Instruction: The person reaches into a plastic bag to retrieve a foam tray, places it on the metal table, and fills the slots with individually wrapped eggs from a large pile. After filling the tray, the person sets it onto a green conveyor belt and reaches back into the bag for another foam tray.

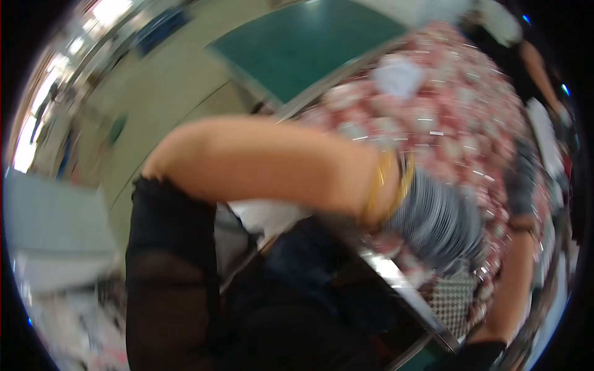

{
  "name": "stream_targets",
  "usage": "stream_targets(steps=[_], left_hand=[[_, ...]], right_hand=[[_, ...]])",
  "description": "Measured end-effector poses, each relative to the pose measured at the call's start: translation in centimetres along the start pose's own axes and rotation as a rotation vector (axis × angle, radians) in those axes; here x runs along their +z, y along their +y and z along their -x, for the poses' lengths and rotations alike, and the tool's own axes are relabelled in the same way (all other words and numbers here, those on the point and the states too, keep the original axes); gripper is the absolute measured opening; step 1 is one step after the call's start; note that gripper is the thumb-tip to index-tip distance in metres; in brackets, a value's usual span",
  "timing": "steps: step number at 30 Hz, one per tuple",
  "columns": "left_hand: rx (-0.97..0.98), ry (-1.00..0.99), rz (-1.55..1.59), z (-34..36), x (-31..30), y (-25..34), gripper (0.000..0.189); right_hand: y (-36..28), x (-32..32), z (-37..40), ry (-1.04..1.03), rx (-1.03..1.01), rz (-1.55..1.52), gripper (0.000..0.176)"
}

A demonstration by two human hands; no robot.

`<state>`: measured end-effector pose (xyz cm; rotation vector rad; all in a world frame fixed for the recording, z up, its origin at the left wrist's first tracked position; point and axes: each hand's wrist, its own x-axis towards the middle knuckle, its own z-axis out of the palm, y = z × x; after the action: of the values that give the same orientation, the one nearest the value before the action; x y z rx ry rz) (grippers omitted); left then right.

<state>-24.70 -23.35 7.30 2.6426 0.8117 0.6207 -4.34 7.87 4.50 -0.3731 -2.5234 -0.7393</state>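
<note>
My left hand (442, 222), in a grey knitted glove with yellow bands at the wrist, reaches across a large pile of small red-and-white shiny wrapped pieces (458, 145). Its fingers point down to the right and are smeared by motion. Just below them lies a beige, grid-patterned surface (451, 303). Further right, my right hand (523, 179), also in a dark grey glove, is over the far side of the pile, its fingers blurred too. A white crumpled item (399, 75) rests on top of the pile.
A metal edge (396, 278) borders the pile on my side. A green tabletop (309, 43) adjoins it at the top. Another person (538, 68) stands across the pile at the upper right. White boxy surfaces (59, 216) are at the left, and a blue crate (161, 31) lies farther off.
</note>
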Motion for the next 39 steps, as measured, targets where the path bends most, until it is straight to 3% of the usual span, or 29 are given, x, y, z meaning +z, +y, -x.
stream_targets(steps=[1, 2, 5, 6, 8, 10, 12, 13, 14, 15, 16, 17, 19, 20, 21, 23, 25, 26, 28, 29, 30, 31, 33, 34, 35, 36, 37, 38, 39], left_hand=[[-0.058, 0.130, -0.058, 4.6, -2.5, 0.8, 0.038], [-0.152, 0.248, -0.116, 9.5, -4.4, 1.9, 0.037], [-0.612, 0.574, -0.099, 24.6, -6.8, 5.1, 0.035], [-1.017, 0.782, 0.334, 30.1, -5.1, 7.1, 0.036], [-1.040, 0.851, 0.714, 39.7, 1.8, 8.1, 0.032], [-1.157, 0.912, 1.174, 47.9, 9.2, 9.0, 0.029], [-1.449, 0.559, 1.190, 54.1, 21.0, 8.8, 0.027], [-1.297, 0.388, 1.043, 58.1, 30.1, 7.9, 0.040], [-1.673, 0.062, 0.644, 52.8, 30.7, 8.1, 0.072], [-1.867, 0.062, 0.573, 50.9, 34.9, 7.7, 0.098], [-1.973, -0.057, 0.516, 48.2, 35.1, 7.2, 0.106], [-1.996, 0.030, 0.236, 46.5, 37.2, 7.1, 0.097], [-1.935, 0.134, 0.613, 48.4, 46.4, 4.5, 0.078], [-1.895, 0.196, 0.790, 48.5, 47.6, 3.9, 0.069], [-1.787, 0.297, 0.861, 48.2, 48.9, 3.8, 0.058], [-1.562, 0.490, 0.970, 45.7, 45.0, 5.1, 0.038], [-1.264, 0.830, 1.026, 43.9, 42.7, 8.0, 0.025], [-1.033, 1.000, 1.205, 42.3, 37.1, 10.8, 0.021], [-0.866, 0.956, 1.442, 40.5, 31.3, 15.4, 0.016], [-0.794, 0.942, 1.781, 40.0, 37.9, 18.5, 0.031], [-0.742, 0.908, 1.372, 38.8, 34.8, 19.7, 0.040], [-0.730, 0.903, 0.948, 37.7, 31.8, 20.9, 0.049], [-0.732, 0.835, 1.359, 40.5, 25.6, 19.7, 0.051], [-0.626, 0.661, 1.442, 43.2, 23.9, 17.0, 0.052], [-0.710, 1.027, 1.533, 46.9, 27.9, 16.3, 0.046], [-0.899, 1.105, 1.459, 49.8, 30.5, 14.3, 0.043], [-1.484, 1.047, 1.373, 51.8, 32.0, 13.6, 0.034], [-1.955, 0.459, 1.038, 53.9, 35.2, 11.3, 0.039], [-1.906, 0.053, 0.890, 56.4, 41.4, 9.3, 0.041]], right_hand=[[-1.9, -2.6, -1.0, 0.023, -0.042, -0.124, 0.047], [-6.3, -6.6, -3.5, -0.059, 0.025, -0.051, 0.043], [-13.3, -11.6, -4.5, -0.120, -0.021, -0.276, 0.039], [-14.5, -12.3, -3.8, -0.127, 0.001, -0.318, 0.038], [-18.2, -16.0, -3.7, -0.237, -0.070, -0.347, 0.037], [-19.1, -16.3, -0.6, -0.160, -0.260, -0.367, 0.035], [-22.4, -17.1, -1.9, -0.138, -0.551, -0.563, 0.028], [-25.0, -18.2, -3.6, -0.191, -0.686, -0.713, 0.022], [-30.3, -20.6, -6.1, -0.341, -0.662, -0.872, 0.014], [-33.0, -20.1, -6.9, -0.377, -0.674, -0.995, 0.014], [-35.2, -19.0, -6.8, -0.416, -0.681, -1.119, 0.013], [-36.4, -17.9, -5.6, -0.517, -0.663, -1.132, 0.018], [-39.1, -16.1, -4.5, -0.738, -0.605, -1.151, 0.032], [-41.0, -14.8, -5.3, -0.847, -0.573, -1.153, 0.034], [-43.2, -13.1, -5.5, -0.812, -0.569, -1.157, 0.035], [-47.7, -9.2, -5.7, -0.771, -0.574, -1.193, 0.041], [-53.1, -5.8, -6.2, -0.790, -0.592, -1.199, 0.051], [-56.0, -4.4, -6.4, -0.808, -0.604, -1.166, 0.056], [-61.6, 0.0, -2.9, -0.713, -0.718, -0.955, 0.065], [-63.9, 1.9, -0.9, -0.643, -0.755, -0.896, 0.064], [-65.3, 2.9, 0.2, -0.574, -0.787, -0.833, 0.064], [-65.9, 2.9, 0.1, -0.872, -0.911, -0.840, 0.062], [-66.9, 2.8, -0.3, -1.472, -1.141, -0.812, 0.058], [-65.6, 0.8, -1.6, -1.373, -1.081, -0.966, 0.047], [-64.8, 0.0, -0.7, -1.327, -1.015, -0.992, 0.043], [-63.8, -0.5, 0.3, -1.283, -0.948, -1.015, 0.041], [-62.5, -1.4, 0.4, -1.251, -0.974, -1.033, 0.039], [-61.0, -2.4, -0.2, -1.216, -1.003, -1.052, 0.037], [-59.6, -3.5, -0.8, -1.180, -1.029, -1.073, 0.036]])
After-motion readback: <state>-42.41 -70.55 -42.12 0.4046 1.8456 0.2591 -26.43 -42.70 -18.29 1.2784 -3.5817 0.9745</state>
